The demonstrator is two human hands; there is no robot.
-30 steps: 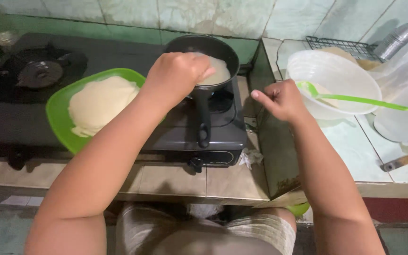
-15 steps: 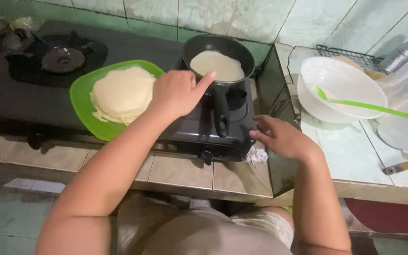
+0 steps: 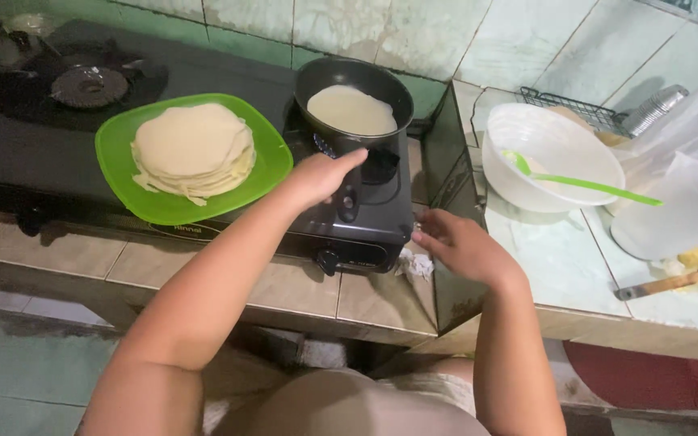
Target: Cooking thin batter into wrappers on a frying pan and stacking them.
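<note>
My left hand [image 3: 317,176] hovers over the black pan's handle [image 3: 351,198], fingers loosely apart, gripping nothing. A pale crepe [image 3: 351,110] lies in the pan [image 3: 355,81] on the burner, cooking, I judge. My right hand [image 3: 462,245] rests open at the stove's edge. Lifting it onto the stack [image 3: 194,149] on the green plate [image 3: 268,173] calls for a firm handle grip.

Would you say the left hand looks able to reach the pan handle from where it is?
Probably yes: the left hand hovers right beside the black pan handle, fingers pointing towards it, with nothing between them. The green plate lies off to the side.
</note>
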